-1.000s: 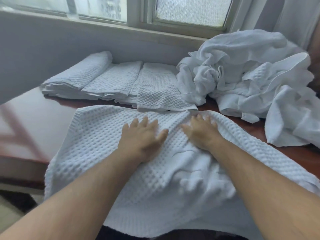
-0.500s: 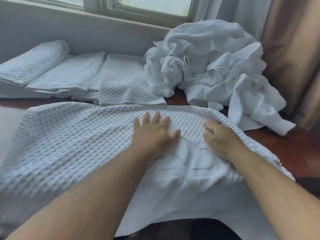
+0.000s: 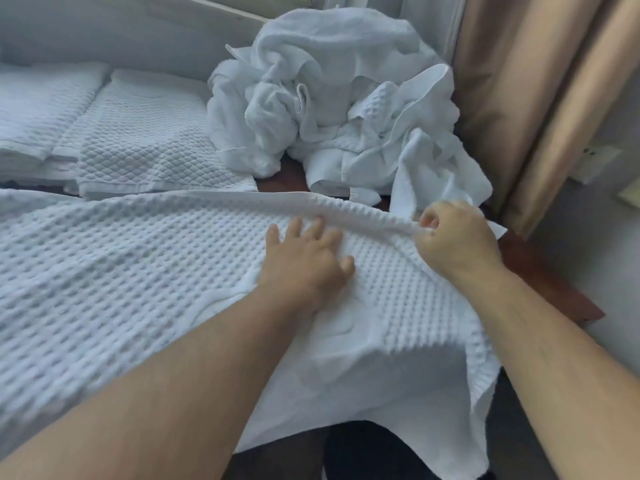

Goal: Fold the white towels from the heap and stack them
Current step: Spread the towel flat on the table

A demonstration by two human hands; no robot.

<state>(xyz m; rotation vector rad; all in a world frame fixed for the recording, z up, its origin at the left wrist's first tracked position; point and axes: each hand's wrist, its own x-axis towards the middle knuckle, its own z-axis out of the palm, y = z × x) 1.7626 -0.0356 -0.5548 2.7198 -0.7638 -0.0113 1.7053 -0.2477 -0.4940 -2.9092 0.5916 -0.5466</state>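
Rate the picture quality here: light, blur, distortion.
Head view: soft, even daylight, no glare or hard shadows; the waffle towel smears toward the left edge; the heap, left hand and right hand look sharper; the curtain leans, likely lens distortion.

A: From where did the camera look?

B: From the person's head; it faced forward and steeply down along both forearms; the left hand (image 3: 304, 261) and right hand (image 3: 453, 244) sat near mid-frame, close under the lens.

A: And what did it take in?

B: The waffle-weave towel (image 3: 121, 271) filled the near field over the wooden table (image 3: 540, 275); the heap of towels (image 3: 329, 91) lay just beyond, upper centre; the folded towels (image 3: 145, 140) ran off the left edge; the tan curtain (image 3: 526, 98) closed the right.
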